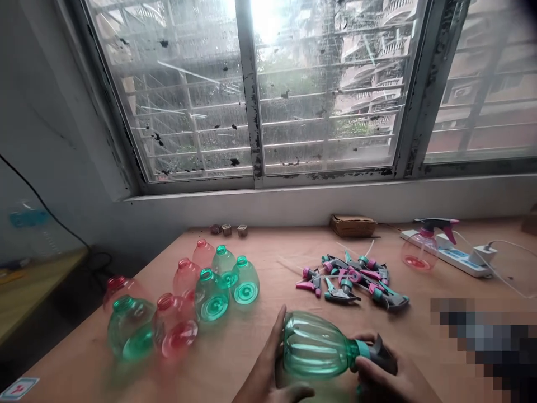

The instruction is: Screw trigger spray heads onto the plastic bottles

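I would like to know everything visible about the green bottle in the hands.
The green bottle is translucent, plastic-looking and ribbed lengthwise. It is held sideways above the table, neck pointing right, a dark, teal-collared spray head at its mouth. The left hand holds its base; the right hand, the spray head.

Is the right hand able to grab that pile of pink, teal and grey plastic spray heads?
Probably not: the right hand holds the grey spray head on the green ribbed plastic bottle, though the pile looks unblocked.
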Available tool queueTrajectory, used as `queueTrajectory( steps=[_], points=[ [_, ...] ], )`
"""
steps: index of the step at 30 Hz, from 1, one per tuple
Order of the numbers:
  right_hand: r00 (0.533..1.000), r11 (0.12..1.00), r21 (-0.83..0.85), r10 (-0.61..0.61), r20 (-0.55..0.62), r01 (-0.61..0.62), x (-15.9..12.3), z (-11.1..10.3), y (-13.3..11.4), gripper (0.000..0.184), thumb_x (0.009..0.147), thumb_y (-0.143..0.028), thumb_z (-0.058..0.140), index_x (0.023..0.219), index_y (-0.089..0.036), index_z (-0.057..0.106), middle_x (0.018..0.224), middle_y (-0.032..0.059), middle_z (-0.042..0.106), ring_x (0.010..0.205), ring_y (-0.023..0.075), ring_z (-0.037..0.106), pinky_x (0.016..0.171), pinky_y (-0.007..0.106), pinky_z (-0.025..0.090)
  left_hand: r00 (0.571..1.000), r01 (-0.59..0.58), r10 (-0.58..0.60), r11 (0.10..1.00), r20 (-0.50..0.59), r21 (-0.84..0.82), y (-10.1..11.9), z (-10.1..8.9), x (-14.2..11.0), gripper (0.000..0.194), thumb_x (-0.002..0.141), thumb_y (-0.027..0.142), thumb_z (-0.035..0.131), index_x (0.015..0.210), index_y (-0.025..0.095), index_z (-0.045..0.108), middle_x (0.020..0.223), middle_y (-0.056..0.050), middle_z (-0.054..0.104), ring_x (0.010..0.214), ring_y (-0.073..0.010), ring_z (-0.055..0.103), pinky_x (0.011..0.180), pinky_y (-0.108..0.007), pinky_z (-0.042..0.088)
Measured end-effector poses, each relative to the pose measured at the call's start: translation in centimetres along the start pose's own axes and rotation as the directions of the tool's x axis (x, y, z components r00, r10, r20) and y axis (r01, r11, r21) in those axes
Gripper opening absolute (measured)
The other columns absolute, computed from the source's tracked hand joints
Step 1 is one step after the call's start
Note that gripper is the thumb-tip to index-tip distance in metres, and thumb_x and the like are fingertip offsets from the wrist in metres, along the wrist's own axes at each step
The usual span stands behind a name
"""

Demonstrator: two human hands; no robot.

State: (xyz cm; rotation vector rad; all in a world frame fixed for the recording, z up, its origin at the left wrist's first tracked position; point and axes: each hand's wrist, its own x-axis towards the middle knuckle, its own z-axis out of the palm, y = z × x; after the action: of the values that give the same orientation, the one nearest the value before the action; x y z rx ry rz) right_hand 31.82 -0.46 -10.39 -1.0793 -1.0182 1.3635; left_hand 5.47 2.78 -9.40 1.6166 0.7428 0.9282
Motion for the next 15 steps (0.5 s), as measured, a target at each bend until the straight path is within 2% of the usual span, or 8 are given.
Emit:
queueTrajectory(
  steps=[2, 4, 8, 11, 15],
  points=[
    [1.000, 1.000, 0.018, 0.010, 0.008, -0.010, -0.1, -0.1, -0.1, 0.056, 0.067, -0.054, 0.085, 0.102, -0.017, 0.064, 0.061, -0.0005, 0.067, 0.051, 0.0164, 0.058, 0.050, 0.026, 0.044, 0.997, 0.079, -0.078, 0.996, -0.008, 0.036, 1.0, 0.2, -0.5, 0.132, 0.068, 0.049, 0.087, 0.159, 0.022, -0.005, 0.166, -0.014, 0.023, 0.153, -0.0343, 0.019, 0.126, -0.050, 0.012],
    [1.000, 1.000, -0.005, 0.000, 0.004, 0.000, -0.1, -0.3, -0.1, 0.053, 0.067, -0.051, 0.086, 0.101, -0.016, 0.065, 0.062, 0.0001, 0.068, 0.054, 0.0166, 0.059, 0.052, 0.026, 0.046, 0.987, 0.155, -0.154, 0.988, -0.037, 0.019, 1.8, 0.4, -0.8, 0.121, 0.075, 0.045, 0.083, 0.159, 0.020, 0.000, 0.168, -0.013, 0.013, 0.155, -0.0314, 0.012, 0.127, -0.048, 0.009],
    [1.000, 1.000, -0.010, 0.019, 0.001, -0.019, 0.0, -0.5, -0.2, 0.051, 0.068, -0.050, 0.086, 0.101, -0.016, 0.064, 0.062, -0.0011, 0.067, 0.053, 0.0169, 0.060, 0.051, 0.026, 0.048, 0.989, 0.143, -0.142, 0.990, -0.048, 0.015, 2.6, 0.6, -0.9, 0.104, 0.079, 0.032, 0.081, 0.159, 0.022, 0.014, 0.168, -0.009, 0.019, 0.154, -0.0295, 0.016, 0.127, -0.044, 0.014],
    [1.000, 0.999, -0.030, 0.019, 0.005, -0.019, -0.2, -0.4, -0.6, 0.052, 0.069, -0.051, 0.085, 0.102, -0.016, 0.065, 0.063, -0.0005, 0.068, 0.055, 0.0178, 0.062, 0.053, 0.027, 0.049, 0.993, 0.110, -0.109, 0.993, -0.040, 0.035, 2.9, 0.7, -0.7, 0.101, 0.083, 0.022, 0.076, 0.159, 0.028, 0.009, 0.168, -0.006, 0.019, 0.154, -0.0270, 0.019, 0.127, -0.041, 0.016],
    [1.000, 0.997, -0.079, 0.014, -0.012, -0.015, -0.6, -0.1, -1.4, 0.048, 0.070, -0.049, 0.084, 0.099, -0.014, 0.067, 0.064, 0.0010, 0.070, 0.058, 0.0186, 0.064, 0.055, 0.027, 0.050, 0.992, 0.124, -0.122, 0.991, -0.038, 0.047, 3.5, 0.8, -0.6, 0.112, 0.080, 0.028, 0.081, 0.159, 0.023, 0.002, 0.168, -0.009, 0.017, 0.154, -0.0288, 0.015, 0.127, -0.042, 0.017]
  ],
)
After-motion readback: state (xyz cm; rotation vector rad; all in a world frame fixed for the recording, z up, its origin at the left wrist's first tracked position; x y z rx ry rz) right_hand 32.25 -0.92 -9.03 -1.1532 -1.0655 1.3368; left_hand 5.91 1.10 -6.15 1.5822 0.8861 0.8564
